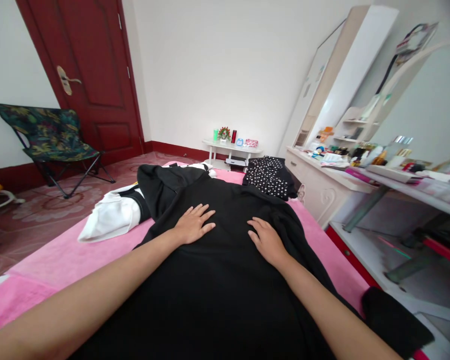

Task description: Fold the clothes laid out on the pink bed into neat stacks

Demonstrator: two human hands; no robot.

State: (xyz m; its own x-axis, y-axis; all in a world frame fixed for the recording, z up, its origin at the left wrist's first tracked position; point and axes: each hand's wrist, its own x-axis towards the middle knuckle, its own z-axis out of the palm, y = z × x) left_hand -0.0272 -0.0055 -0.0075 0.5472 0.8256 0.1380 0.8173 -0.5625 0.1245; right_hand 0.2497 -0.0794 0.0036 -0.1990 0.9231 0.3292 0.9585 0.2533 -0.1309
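Note:
A large black garment [225, 280] lies spread over a pink-covered surface, reaching toward me. My left hand [194, 225] rests flat on its upper left part, fingers spread. On the upper right part lies my right hand [266, 242], palm down, its fingers stretched out and slightly bent. Neither hand grips the cloth. Beyond the left hand the black cloth bunches into a raised fold [165, 185]. A white garment with a black band [114, 215] lies to the left of it. Past the right hand is a black piece with white dots [270, 177].
The pink cover [56, 265] shows on both sides. A low white table [230, 146] with small items stands at the far wall. At right is a dressing table [322, 172] crowded with bottles; at left, a folding chair [56, 135] and a red door [93, 65].

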